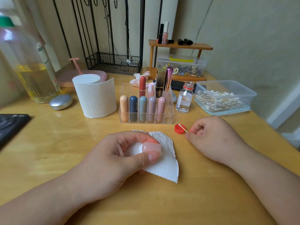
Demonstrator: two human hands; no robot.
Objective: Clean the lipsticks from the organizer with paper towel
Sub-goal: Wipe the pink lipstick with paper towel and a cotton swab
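Note:
My left hand (113, 158) grips a pale pink lipstick (151, 147) together with a white paper towel sheet (164, 166) that spreads over the wooden table (194, 200). My right hand (212, 138) pinches the end of a cotton swab (182, 127), whose white tip lies in a red bottle cap (179, 128). The clear acrylic organizer (168, 113) stands behind, its front row holding several pastel lipsticks (142, 108); taller lipsticks (142, 86) stand in the back row.
A paper towel roll (95, 96) stands left of the organizer. An open small glass bottle (185, 98) and a plastic tub of cotton swabs (224, 98) are on the right. A large oil bottle (30, 65), a silver tin (60, 102) and a dark keyboard (9, 125) are on the left.

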